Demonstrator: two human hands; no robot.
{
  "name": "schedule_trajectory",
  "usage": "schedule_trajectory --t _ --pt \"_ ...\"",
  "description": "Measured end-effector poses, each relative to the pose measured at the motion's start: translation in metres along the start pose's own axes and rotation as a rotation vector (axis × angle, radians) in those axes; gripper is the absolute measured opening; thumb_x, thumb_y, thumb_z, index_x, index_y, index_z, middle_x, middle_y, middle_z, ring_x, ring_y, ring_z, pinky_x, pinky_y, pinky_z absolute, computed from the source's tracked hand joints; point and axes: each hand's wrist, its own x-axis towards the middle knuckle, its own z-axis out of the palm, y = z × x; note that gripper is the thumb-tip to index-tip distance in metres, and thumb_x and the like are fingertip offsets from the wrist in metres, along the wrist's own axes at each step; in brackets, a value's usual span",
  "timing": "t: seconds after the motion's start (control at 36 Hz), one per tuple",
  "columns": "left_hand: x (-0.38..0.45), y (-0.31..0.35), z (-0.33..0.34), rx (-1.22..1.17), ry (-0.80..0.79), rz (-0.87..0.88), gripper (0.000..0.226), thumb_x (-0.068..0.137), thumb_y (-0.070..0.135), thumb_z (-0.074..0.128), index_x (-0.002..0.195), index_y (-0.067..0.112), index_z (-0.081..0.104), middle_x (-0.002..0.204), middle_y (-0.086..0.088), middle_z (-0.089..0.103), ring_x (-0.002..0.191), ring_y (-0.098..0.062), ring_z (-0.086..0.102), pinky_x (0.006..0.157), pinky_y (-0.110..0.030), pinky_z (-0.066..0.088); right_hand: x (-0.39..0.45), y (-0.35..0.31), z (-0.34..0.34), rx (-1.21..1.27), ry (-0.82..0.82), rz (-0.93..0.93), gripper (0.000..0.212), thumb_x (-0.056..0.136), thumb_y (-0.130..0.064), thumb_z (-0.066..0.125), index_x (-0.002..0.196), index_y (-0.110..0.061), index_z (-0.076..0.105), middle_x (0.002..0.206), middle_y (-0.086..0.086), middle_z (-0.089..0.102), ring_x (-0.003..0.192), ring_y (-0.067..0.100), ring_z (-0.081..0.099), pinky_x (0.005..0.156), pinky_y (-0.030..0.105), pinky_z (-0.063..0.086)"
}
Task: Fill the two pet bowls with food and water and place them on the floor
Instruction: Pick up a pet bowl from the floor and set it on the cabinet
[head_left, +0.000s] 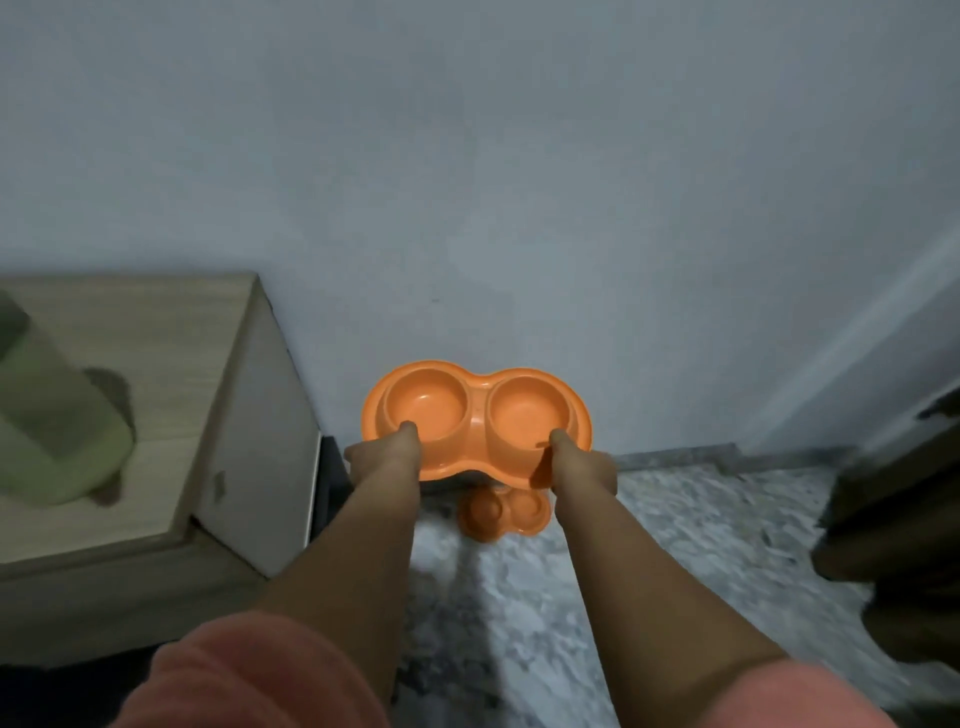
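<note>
An orange double pet bowl (475, 410) with two round wells is held out in front of me above the floor, near the pale wall. My left hand (387, 449) grips its near left rim, thumb on top. My right hand (579, 460) grips the near right rim the same way. Both wells look empty, though the picture is blurred. A second orange double bowl (504, 514) lies on the speckled floor (649, 545) right below the held one, partly hidden by it.
A light wooden cabinet (171, 395) stands at the left with a pale green container (57, 436) on top. A dark blurred object (898, 545) fills the right edge. The wall (519, 208) is straight ahead.
</note>
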Motion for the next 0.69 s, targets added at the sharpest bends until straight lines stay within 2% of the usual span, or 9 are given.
schedule_trajectory --t 0.11,0.22,0.42,0.5,0.61,0.69 --pt "-0.068 0.027 -0.042 -0.04 -0.029 0.029 0.058 0.081 0.024 0.063 0.131 0.001 0.046 0.125 -0.019 0.059 0.108 -0.037 0.06 0.075 -0.034 0.044 -0.066 -0.024 -0.045 0.034 -0.013 -0.067 0.055 0.078 -0.039 0.066 0.117 -0.002 0.056 0.115 0.02 0.062 0.1 0.036 0.063 0.074 0.038 0.048" --pt "-0.124 0.036 -0.083 -0.081 -0.028 0.042 0.058 0.078 0.022 0.066 0.129 0.001 0.047 0.125 -0.019 0.058 0.108 -0.038 0.06 0.088 -0.039 0.05 -0.122 -0.03 -0.083 0.066 -0.059 -0.122 0.055 0.077 -0.039 0.066 0.116 -0.002 0.056 0.116 0.02 0.061 0.097 0.036 0.064 0.07 0.037 0.047" --pt "-0.195 0.023 -0.158 -0.145 0.01 0.071 0.059 0.075 0.021 0.066 0.128 0.002 0.049 0.128 -0.02 0.056 0.106 -0.039 0.061 0.085 -0.041 0.052 -0.207 -0.017 -0.122 0.066 -0.112 -0.176 0.059 0.077 -0.038 0.068 0.122 -0.003 0.052 0.126 0.019 0.054 0.098 0.039 0.061 0.081 0.043 0.052" --pt "-0.213 0.014 -0.194 -0.188 0.041 0.086 0.059 0.075 0.016 0.066 0.129 0.0 0.047 0.125 -0.021 0.058 0.105 -0.039 0.061 0.082 -0.041 0.051 -0.241 -0.006 -0.126 0.049 -0.155 -0.184 0.059 0.077 -0.037 0.068 0.123 -0.003 0.052 0.127 0.019 0.053 0.098 0.04 0.06 0.081 0.044 0.051" --pt "-0.222 0.008 -0.244 -0.226 0.091 0.094 0.057 0.075 0.012 0.065 0.127 -0.002 0.046 0.126 -0.022 0.057 0.109 -0.038 0.061 0.088 -0.042 0.052 -0.286 0.005 -0.114 0.023 -0.21 -0.202 0.058 0.077 -0.036 0.068 0.122 -0.004 0.053 0.126 0.02 0.052 0.097 0.039 0.06 0.082 0.045 0.053" --pt "-0.221 0.005 -0.29 -0.249 0.116 0.098 0.057 0.074 0.012 0.066 0.126 -0.001 0.049 0.124 -0.022 0.059 0.106 -0.039 0.062 0.084 -0.042 0.053 -0.325 0.015 -0.097 0.013 -0.257 -0.213 0.058 0.077 -0.034 0.069 0.123 -0.004 0.052 0.128 0.019 0.052 0.1 0.04 0.059 0.084 0.046 0.053"
